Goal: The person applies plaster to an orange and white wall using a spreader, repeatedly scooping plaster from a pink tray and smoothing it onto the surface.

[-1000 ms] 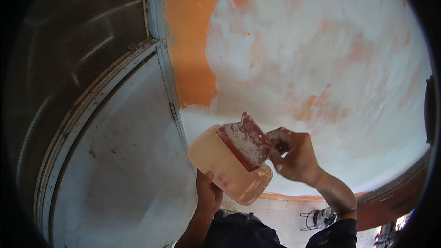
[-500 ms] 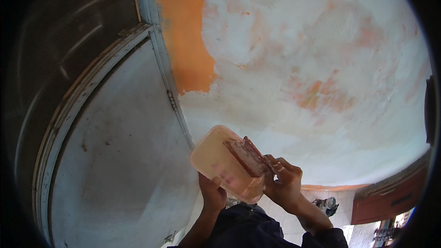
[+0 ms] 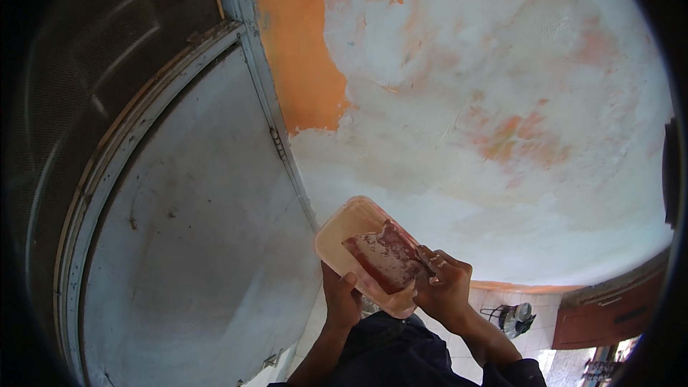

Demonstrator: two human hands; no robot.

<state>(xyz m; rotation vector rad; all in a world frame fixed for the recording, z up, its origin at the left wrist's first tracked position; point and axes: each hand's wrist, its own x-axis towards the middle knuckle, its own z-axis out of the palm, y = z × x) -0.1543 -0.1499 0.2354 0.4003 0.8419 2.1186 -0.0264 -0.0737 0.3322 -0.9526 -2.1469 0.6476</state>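
Observation:
My left hand (image 3: pixel 342 297) grips the lower left side of a cream plastic tub (image 3: pixel 337 228) with rounded corners, thumb over the rim. My right hand (image 3: pixel 443 287) is closed on a dark red flat putty spreader (image 3: pixel 375 258), white residue on its face, which lies down in the tub's mouth. My right fingertips, speckled with white, are at the tub's right side. Behind them is a wall (image 3: pixel 437 172) coated in patchy white, with bare orange paint (image 3: pixel 294 50) beside the door frame.
A pale grey door (image 3: pixel 179 229) in a worn frame (image 3: pixel 256 75), with dark mesh (image 3: pixel 107 64) above it, fills the left. At lower right a metal object on a stand (image 3: pixel 512 319) stands on white tiles (image 3: pixel 530 337), near a red-brown wooden panel (image 3: pixel 602 315).
The spreader, tilted up over the tub a second ago, has dropped lower into it with my right hand. The tub has shifted slightly rightward in view, and the view has moved a little.

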